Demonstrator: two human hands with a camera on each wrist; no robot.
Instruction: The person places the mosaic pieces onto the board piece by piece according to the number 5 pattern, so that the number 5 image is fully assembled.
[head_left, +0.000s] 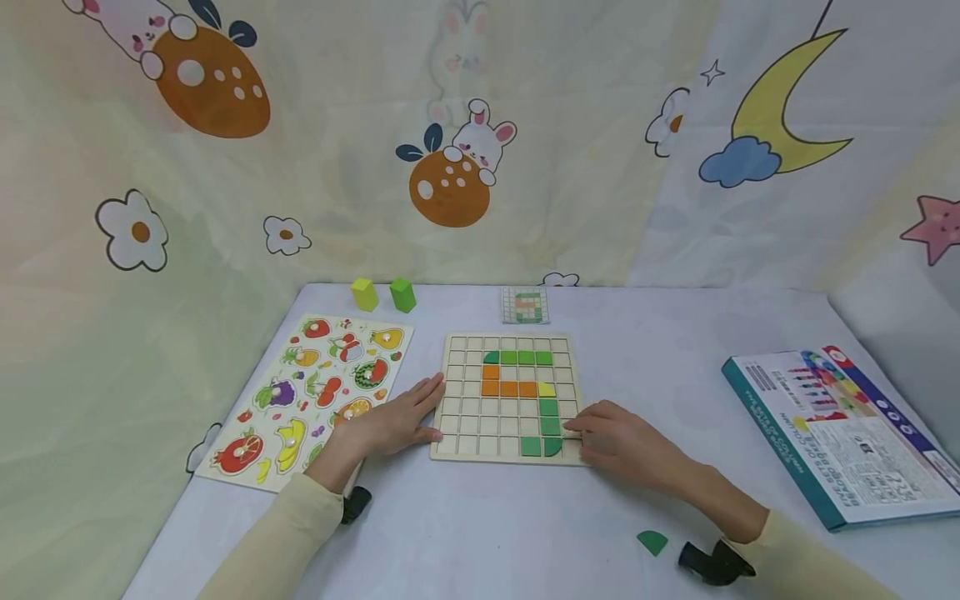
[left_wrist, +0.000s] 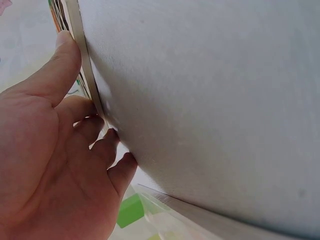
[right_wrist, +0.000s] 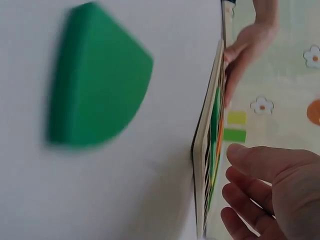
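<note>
A wooden grid board lies on the white table with green, orange and yellow pieces set in it, roughly in an S-shaped line. My left hand rests at the board's left edge, its fingers fairly straight and the thumb apart from them. Over the board's right edge is my right hand, fingertips beside the green squares; no piece shows between its thumb and loosely bent fingers. A loose green quarter-round piece lies on the table near the right wrist, large in the right wrist view.
Left of the board is a fruit picture board. Behind stand a yellow block and a green block. A small pattern card lies beyond the grid board. At the right is a flat printed box.
</note>
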